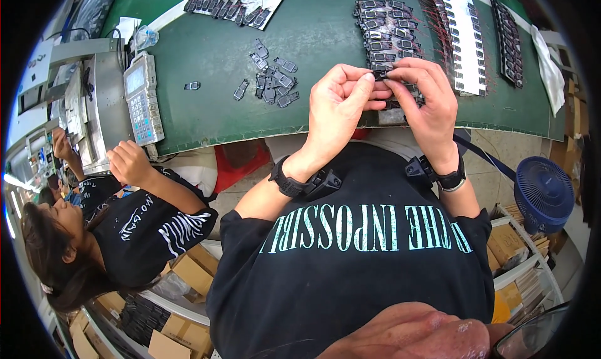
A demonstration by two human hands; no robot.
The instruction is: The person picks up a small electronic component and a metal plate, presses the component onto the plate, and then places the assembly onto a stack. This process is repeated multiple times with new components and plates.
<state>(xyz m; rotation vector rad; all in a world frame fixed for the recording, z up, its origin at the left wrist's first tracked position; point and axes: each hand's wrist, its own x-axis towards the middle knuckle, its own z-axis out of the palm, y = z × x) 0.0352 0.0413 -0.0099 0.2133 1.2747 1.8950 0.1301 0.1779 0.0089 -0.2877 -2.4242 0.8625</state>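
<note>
My left hand (337, 105) and my right hand (431, 102) meet over the near edge of the green bench. Thumbs and fingertips of both pinch a small black module (380, 75), largely hidden by the fingers. Just beyond them stands a metal plate covered with rows of black rectangular modules (383, 30), which look like small speaker units. Part of that plate shows beneath my hands. To the left, a loose pile of similar modules (275, 83) lies on the bench, with a single one (192, 85) farther off.
Another plate of modules (235, 7) lies at the far left. On the right are a white board with red-wired modules (462, 43), a dark row of modules (507, 43) and a white cloth (548, 68). A keypad device (143, 99), a co-worker (138, 227) and a blue fan (543, 193) flank me.
</note>
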